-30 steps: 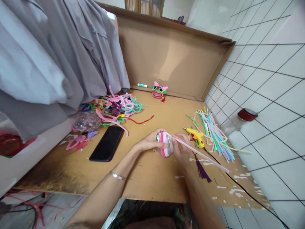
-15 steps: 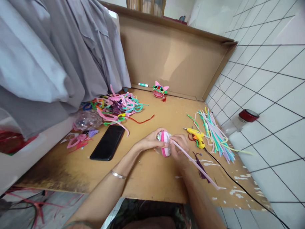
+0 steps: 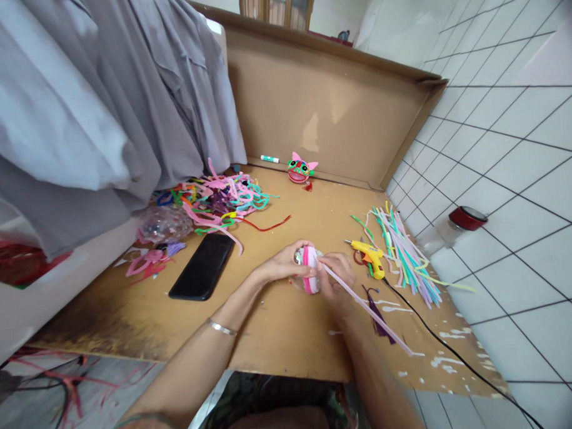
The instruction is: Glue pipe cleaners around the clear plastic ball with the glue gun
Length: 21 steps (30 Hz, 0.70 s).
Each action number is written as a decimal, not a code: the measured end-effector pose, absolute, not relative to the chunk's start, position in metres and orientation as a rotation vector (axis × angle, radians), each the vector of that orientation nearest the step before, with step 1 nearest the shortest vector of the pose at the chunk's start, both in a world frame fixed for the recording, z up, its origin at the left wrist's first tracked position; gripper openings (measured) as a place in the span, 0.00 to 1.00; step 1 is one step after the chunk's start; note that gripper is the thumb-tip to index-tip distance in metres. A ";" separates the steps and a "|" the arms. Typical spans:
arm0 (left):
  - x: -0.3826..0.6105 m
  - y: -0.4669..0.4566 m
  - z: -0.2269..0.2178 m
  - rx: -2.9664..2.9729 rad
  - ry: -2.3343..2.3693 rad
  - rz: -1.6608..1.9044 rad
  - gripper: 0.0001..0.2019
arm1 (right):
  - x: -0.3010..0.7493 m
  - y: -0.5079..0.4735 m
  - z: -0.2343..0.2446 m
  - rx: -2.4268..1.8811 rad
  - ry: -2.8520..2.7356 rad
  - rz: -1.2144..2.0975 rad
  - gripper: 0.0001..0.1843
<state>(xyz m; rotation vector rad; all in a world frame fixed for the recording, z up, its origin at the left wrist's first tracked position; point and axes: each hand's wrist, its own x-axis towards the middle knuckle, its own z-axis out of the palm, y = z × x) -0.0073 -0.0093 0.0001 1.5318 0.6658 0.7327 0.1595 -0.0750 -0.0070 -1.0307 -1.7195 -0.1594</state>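
1. From my remote seat, I notice first that the pale pink strip [image 3: 364,304] has swung: a second ago its free end pointed farther right, by the black cable [image 3: 423,322]; now it slants lower, across the purple tassel [image 3: 376,318]. Over the last half-second almost nothing has moved.
2. The right hand [image 3: 336,276] has also closed in on the side of the banded piece [image 3: 310,271], hiding silver that showed there a second ago. I judge this to mean that the strip's near end is being settled against that side; the fingers hide the exact contact.
3. My left hand [image 3: 290,263] is wrapped around the piece, thumb across its front.
4. My right hand pinches the strip close to its near end, fingertips at the piece's right side.
5. The piece sits between both hands, near the front of the brown table [image 3: 290,342]. I cannot tell whether it touches the surface.
6. It looks small and rounded, with upright bands of bright pink and pale pink, and something shiny showing at its left.
7. Just right of the hands lies a yellow glue gun [image 3: 371,259], near a loose bundle of pastel strips [image 3: 407,257].
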 end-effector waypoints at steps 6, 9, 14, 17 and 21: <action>-0.007 -0.009 0.001 1.540 0.660 0.732 0.32 | 0.160 -0.075 -0.007 -1.018 -1.717 -0.161 0.06; -0.007 -0.009 0.001 1.559 0.662 0.736 0.31 | 0.158 -0.076 -0.006 -1.010 -1.718 -0.153 0.07; -0.007 -0.008 0.000 1.606 0.691 0.743 0.32 | 0.158 -0.076 -0.008 -1.039 -1.692 -0.119 0.07; -0.008 -0.008 0.000 1.600 0.695 0.739 0.32 | 0.158 -0.075 -0.009 -1.044 -1.697 -0.107 0.07; -0.008 -0.008 -0.001 1.570 0.688 0.734 0.33 | 0.158 -0.075 -0.009 -1.036 -1.696 -0.118 0.07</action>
